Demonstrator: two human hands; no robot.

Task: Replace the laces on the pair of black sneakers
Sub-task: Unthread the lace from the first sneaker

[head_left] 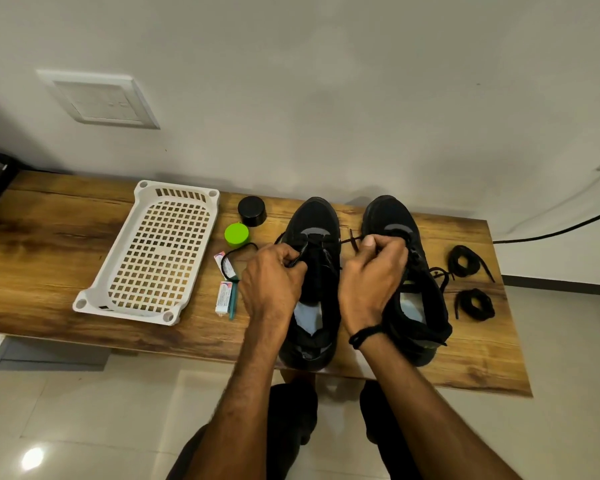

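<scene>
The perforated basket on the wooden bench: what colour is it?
The basket is plain white, seen clearly in the head view.

I take this for a home — a wood-grain bench (66,230) against a plain white wall (326,98); a switch plate (99,100) above it; glossy floor tiles (84,410) below.

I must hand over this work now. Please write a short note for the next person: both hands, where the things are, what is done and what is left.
Left hand: pinches the lace at the left sneaker.
Right hand: pinches a strand of that lace between the shoes.
Things: both shoes stand side by side on the wooden bench, toes to the wall. The right sneaker shows a loose lace at its right side. Two coiled black laces lie further right, untouched.
Done: I cannot tell if this lace goes out or in.
Left: neither shoe looks finished.
</scene>
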